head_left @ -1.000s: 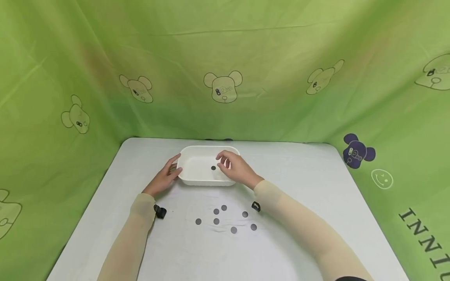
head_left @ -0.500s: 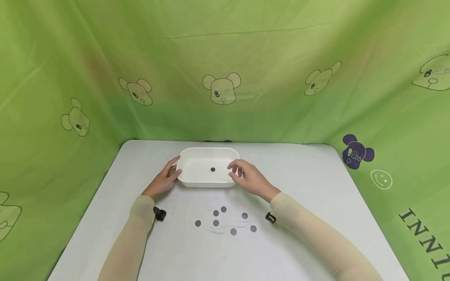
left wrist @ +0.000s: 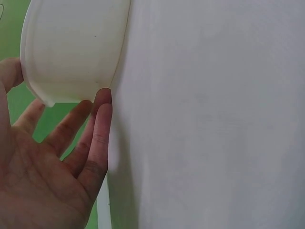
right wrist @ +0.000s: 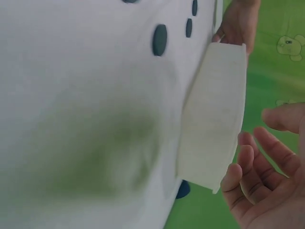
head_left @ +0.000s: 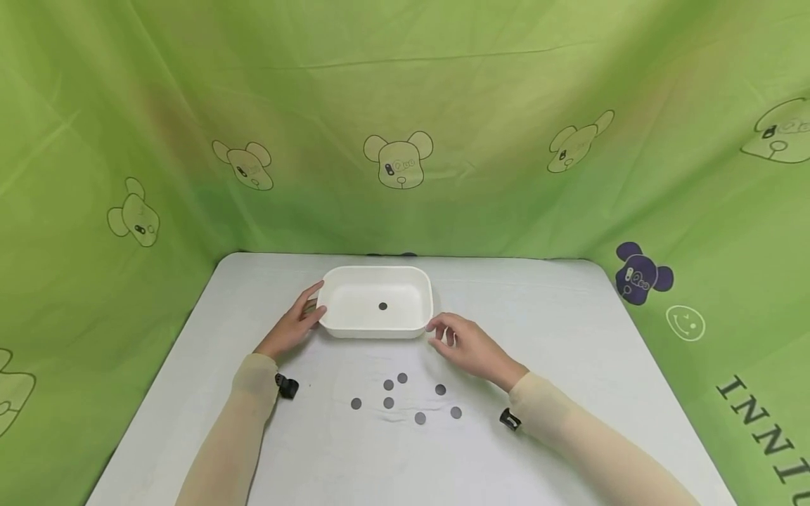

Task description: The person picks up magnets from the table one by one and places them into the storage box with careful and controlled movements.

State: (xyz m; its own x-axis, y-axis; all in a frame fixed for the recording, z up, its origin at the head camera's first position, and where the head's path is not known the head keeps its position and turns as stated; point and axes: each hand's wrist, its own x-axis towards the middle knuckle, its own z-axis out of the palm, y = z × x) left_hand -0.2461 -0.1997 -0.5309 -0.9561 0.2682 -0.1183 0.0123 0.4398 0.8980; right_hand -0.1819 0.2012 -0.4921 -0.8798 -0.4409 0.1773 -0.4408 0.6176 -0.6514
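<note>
A white oblong plastic box [head_left: 342,332] with rounded corners stands on the table, one dark round disc [head_left: 382,306] lying on its floor. My left hand [head_left: 292,329] holds the box by its left end, thumb at the rim and the other fingers against the end wall, as the left wrist view shows with the same hand [left wrist: 52,162]. Just off the box's front right corner is my right hand [head_left: 471,344], its fingers loosely bent with nothing between them. Several dark grey discs [head_left: 389,403] lie flat on the table in front of the box.
The white-covered table [head_left: 316,457] has rounded far corners. A green curtain [head_left: 506,218] printed with bear heads surrounds it at the back and sides. Small black devices [head_left: 287,386] sit at both wrists.
My right hand has moved from above the inside of the box out over its right edge, toward the front right. The left hand, the box and the discs have stayed in place.
</note>
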